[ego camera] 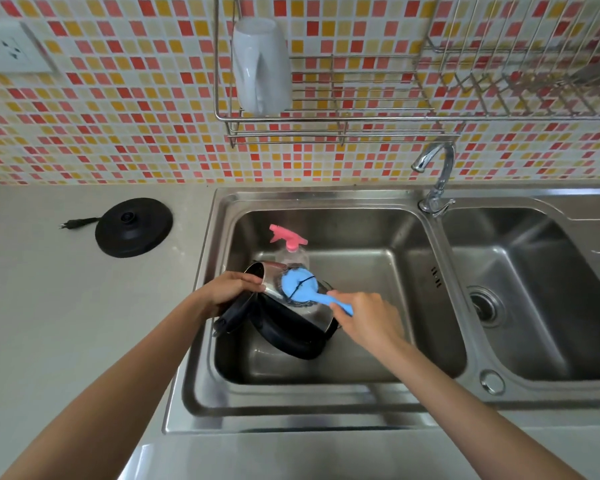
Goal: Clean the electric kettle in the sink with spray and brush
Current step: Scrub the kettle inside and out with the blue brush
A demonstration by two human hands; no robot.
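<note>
The steel electric kettle [312, 315] with a black handle and base lies tilted on its side in the left sink basin [378, 271]. My left hand [231, 289] grips its open rim at the left. My right hand [364, 315] holds the handle of a blue brush [300, 285], whose round head with a grey scouring pad presses on the kettle's steel side. A clear spray bottle [291, 252] with a pink trigger head stands just behind the kettle in the basin.
The black kettle base [134, 226] with its cord and plug lies on the counter at the left. A chrome tap [437, 178] stands between the two basins. A second basin [534, 289] is at the right. A wire rack [326, 112] with a white mug hangs above.
</note>
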